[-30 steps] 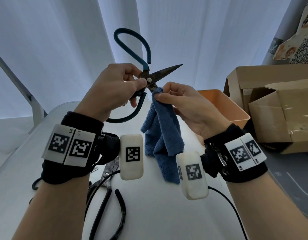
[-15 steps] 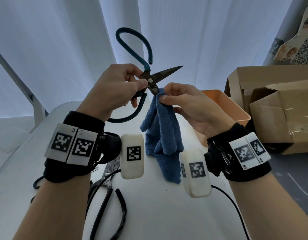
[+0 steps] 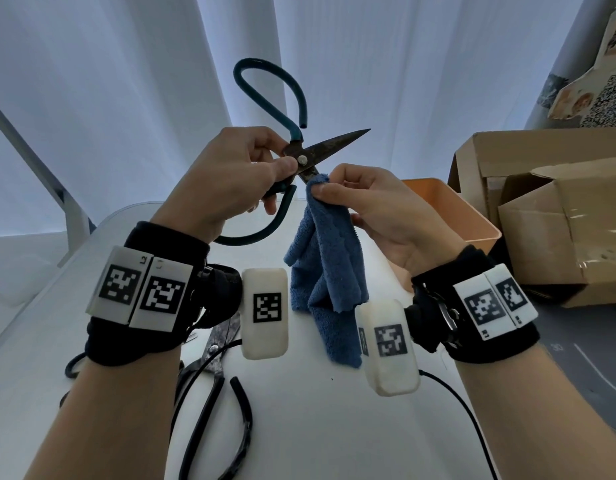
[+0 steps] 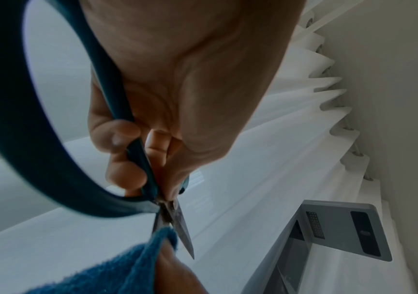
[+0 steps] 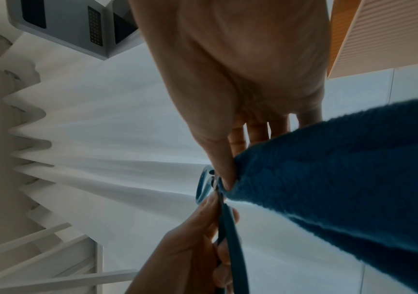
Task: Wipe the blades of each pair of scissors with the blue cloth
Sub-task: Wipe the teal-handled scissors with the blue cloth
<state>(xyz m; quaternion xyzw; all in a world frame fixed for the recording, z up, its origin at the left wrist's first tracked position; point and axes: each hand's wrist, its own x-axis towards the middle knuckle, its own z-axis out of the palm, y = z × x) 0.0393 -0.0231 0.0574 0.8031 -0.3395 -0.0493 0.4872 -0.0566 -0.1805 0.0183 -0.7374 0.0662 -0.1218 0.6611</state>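
Observation:
My left hand [image 3: 237,174] grips the teal-handled scissors [image 3: 320,150] near the pivot, raised above the table, blades spread apart. The upper rusty blade points right and shows bare. My right hand [image 3: 362,199] pinches the blue cloth [image 3: 323,265] around the lower blade, close to the pivot; that blade is mostly hidden in the cloth. In the left wrist view the teal-handled scissors [image 4: 175,220] show both blades, with the blue cloth [image 4: 132,264] wrapped on one. The right wrist view shows the blue cloth [image 5: 341,179] pinched by my thumb. A black-handled pair of scissors [image 3: 213,393] lies on the table below my left wrist.
A white table [image 3: 334,427] lies below the hands. An orange bin [image 3: 452,209] stands at the right behind my right hand, with cardboard boxes [image 3: 559,216] beyond it. White curtains hang behind. A black cable [image 3: 459,410] runs from my right wrist.
My right hand has slid the cloth along the lower blade toward the pivot. The scissors stay held up in my left hand, almost unmoved.

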